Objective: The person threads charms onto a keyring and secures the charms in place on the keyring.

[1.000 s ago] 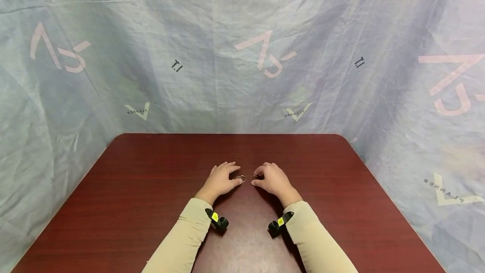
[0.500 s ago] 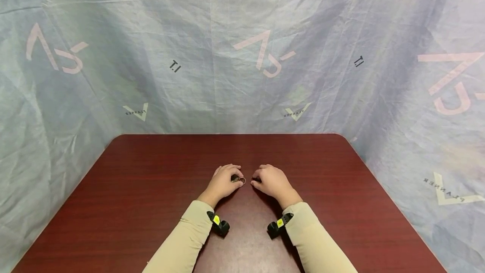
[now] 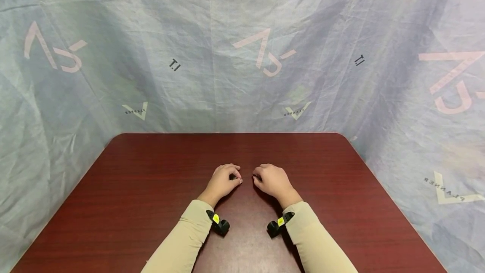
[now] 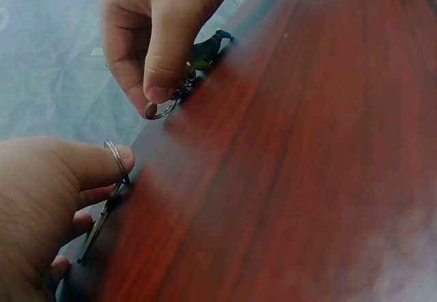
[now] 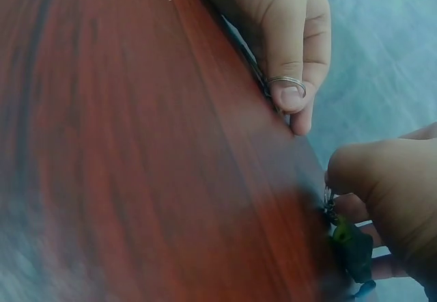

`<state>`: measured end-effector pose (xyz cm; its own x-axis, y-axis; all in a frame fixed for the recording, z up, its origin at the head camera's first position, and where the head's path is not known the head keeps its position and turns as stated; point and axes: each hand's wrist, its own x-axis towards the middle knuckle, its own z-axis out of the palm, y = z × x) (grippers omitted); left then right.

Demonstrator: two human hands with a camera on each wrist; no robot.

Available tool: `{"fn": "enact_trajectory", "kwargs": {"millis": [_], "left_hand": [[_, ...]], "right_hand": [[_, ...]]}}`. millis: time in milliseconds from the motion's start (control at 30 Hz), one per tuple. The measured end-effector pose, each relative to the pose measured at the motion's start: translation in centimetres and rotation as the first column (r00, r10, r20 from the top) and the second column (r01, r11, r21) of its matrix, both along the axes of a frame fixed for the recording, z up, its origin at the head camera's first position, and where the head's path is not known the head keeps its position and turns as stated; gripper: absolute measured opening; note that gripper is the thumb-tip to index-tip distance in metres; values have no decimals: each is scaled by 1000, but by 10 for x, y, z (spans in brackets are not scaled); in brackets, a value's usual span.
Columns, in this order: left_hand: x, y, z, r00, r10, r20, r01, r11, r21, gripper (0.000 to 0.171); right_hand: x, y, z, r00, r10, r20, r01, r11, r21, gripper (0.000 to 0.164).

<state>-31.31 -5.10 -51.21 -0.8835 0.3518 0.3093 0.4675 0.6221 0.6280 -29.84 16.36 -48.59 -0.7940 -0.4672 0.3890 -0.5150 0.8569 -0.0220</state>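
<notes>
Both hands are low over the middle of the dark red table, a small gap apart. My left hand (image 3: 221,183) pinches a metal key ring (image 4: 120,166) between thumb and finger. From that ring hangs a slim metal key (image 4: 100,216), partly behind the fingers. Opposite it, my right hand (image 3: 276,182) pinches a second metal ring (image 4: 164,115) by its edge. A short chain (image 5: 330,203) links this ring to a dark green keychain charm (image 5: 354,251), whose exact shape is unclear. In the head view the fingers hide nearly all of these pieces.
The wood-grain table (image 3: 151,159) has rounded far corners. Grey-blue printed cloth (image 3: 212,54) hangs behind it and along both sides. A black wrist camera (image 3: 221,226) sits on the left sleeve, another black wrist camera (image 3: 275,227) on the right.
The left thumb and fingertip have come together over the key ring, which showed plainly in the head view before. The right hand's ring has also gone out of sight there. Both hands barely shifted.
</notes>
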Motion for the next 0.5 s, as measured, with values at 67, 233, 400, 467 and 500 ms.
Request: {"fn": "enact_trajectory", "kwargs": {"millis": [67, 233, 400, 467, 500], "left_hand": [[0, 0, 0, 1000, 12, 7, -12, 1000, 16, 12], [-1, 1, 0, 999, 28, 23, -30, 995, 91, 14], [0, 1, -1, 999, 37, 36, -41, 992, 121, 17], [0, 1, -1, 998, 42, 45, -48, 991, 122, 17], [0, 0, -1, 998, 43, 48, -49, 991, 123, 18]], "right_hand": [[-1, 1, -1, 1000, -12, -4, 12, 1000, 0, 4], [-1, 2, -2, 1000, -25, -10, 25, 999, -20, 5], [-1, 2, -3, 1000, -28, 13, 29, 998, -47, 6], [-1, 1, -3, 999, -32, 36, 33, 999, -38, 12], [-1, 1, -3, 998, -35, 52, 37, 999, -27, 16]]}}
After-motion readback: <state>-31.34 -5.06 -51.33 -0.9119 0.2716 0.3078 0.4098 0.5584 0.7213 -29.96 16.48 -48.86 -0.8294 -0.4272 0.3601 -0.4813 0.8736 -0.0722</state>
